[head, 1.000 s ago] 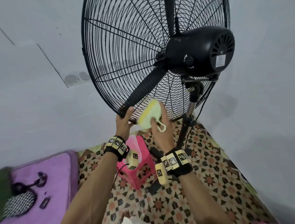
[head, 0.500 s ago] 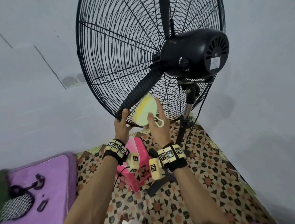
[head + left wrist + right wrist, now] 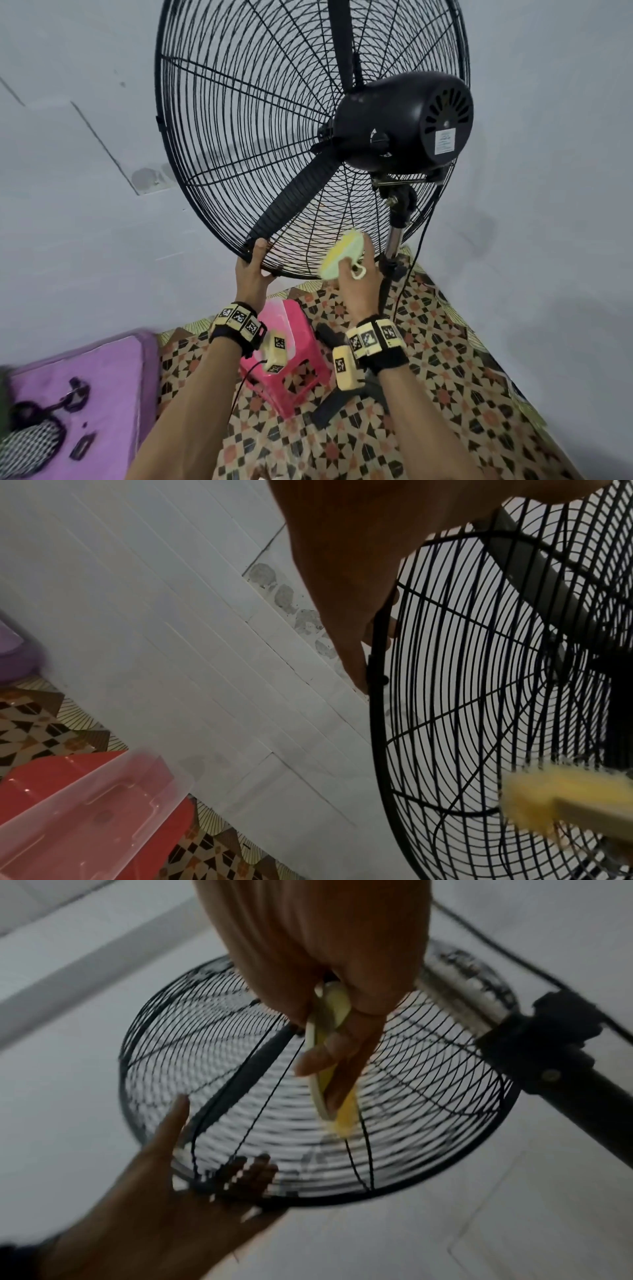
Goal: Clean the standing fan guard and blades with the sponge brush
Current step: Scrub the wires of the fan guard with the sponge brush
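A black standing fan with a round wire guard (image 3: 239, 113) and dark blades (image 3: 294, 202) faces the white wall; its motor housing (image 3: 404, 120) points toward me. My left hand (image 3: 253, 267) grips the guard's bottom rim (image 3: 375, 647), fingers curled over the wire (image 3: 240, 1175). My right hand (image 3: 356, 274) holds the pale green and yellow sponge brush (image 3: 342, 255), and its yellow sponge (image 3: 544, 794) presses against the lower rear guard wires (image 3: 346, 1118).
The fan's pole (image 3: 394, 243) and black cord (image 3: 421, 240) run down at right of my right hand. A pink plastic stool (image 3: 287, 356) with a clear box (image 3: 85, 818) stands below on the patterned floor mat (image 3: 445, 377). A purple mat (image 3: 85, 394) lies at left.
The sponge brush has slid right and down along the lower guard with my right hand. My left hand keeps its hold on the rim. The view has shifted slightly.
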Action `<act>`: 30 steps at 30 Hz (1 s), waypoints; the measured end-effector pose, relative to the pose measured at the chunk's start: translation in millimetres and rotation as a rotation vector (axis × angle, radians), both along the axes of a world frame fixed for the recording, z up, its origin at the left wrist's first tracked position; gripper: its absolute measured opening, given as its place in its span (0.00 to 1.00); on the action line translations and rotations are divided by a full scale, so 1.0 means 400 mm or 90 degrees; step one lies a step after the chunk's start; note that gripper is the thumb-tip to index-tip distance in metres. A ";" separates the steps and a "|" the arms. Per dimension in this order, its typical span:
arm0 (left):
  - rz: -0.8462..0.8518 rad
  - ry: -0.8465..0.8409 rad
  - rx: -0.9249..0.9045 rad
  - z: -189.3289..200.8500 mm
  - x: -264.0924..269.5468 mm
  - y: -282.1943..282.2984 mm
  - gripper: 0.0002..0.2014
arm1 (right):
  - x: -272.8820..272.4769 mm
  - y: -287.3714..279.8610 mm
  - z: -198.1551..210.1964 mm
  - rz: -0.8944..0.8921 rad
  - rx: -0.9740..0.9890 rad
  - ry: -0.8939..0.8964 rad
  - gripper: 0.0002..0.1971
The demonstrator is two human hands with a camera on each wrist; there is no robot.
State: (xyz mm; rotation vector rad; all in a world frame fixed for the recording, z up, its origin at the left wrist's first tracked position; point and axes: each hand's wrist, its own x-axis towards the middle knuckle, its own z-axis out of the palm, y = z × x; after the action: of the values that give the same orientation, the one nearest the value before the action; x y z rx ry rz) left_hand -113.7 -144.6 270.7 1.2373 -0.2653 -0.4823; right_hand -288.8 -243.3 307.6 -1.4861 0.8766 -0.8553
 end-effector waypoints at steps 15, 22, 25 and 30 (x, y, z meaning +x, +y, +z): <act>-0.055 -0.072 0.139 -0.022 -0.022 -0.005 0.23 | 0.047 -0.011 0.051 0.094 -0.106 -0.110 0.31; 0.003 -0.051 0.133 -0.012 -0.037 -0.028 0.30 | 0.029 -0.033 0.012 -0.015 0.001 -0.013 0.30; 0.022 -0.033 0.121 -0.009 -0.050 -0.035 0.30 | 0.035 -0.028 0.037 0.051 -0.043 -0.092 0.30; 0.031 0.000 0.118 -0.007 -0.056 -0.051 0.34 | 0.064 -0.023 0.049 0.041 -0.085 -0.073 0.30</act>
State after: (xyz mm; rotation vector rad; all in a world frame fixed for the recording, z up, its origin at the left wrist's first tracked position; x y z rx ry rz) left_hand -136.1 -164.9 267.8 1.4216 -0.1930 -0.4737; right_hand -263.2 -252.6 327.3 -1.5557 0.6956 -0.9566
